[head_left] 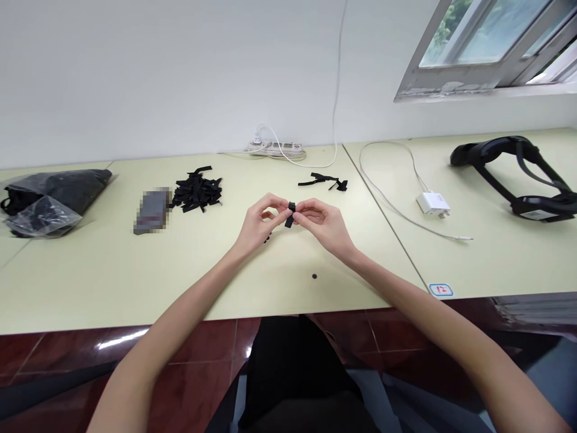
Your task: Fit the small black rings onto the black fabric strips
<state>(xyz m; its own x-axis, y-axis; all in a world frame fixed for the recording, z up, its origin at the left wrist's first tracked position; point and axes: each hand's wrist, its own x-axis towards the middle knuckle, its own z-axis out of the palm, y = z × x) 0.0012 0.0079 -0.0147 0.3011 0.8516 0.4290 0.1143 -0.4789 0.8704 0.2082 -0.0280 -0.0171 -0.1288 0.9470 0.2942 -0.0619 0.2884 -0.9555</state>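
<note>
Both hands meet over the middle of the pale table (216, 264), holding a short black fabric strip (289, 221) between them. The strip looks folded or looped at its top, with one end hanging down. My left hand (262, 224) pinches it from the left between thumb and fingers. From the right, my right hand (325, 225) pinches the same strip. Small dark pieces (267, 238) lie partly hidden just below my left hand. A small dark round disc (314, 276) rests on the table nearer to me.
A pile of black strips (197, 190) lies left of a few loose strips (324, 179). Farther left are a blurred grey object (153, 210) and a clear plastic bag (49, 207). A power strip (279, 148), a white charger (433, 204) and a black headset (518, 174) stand behind and right.
</note>
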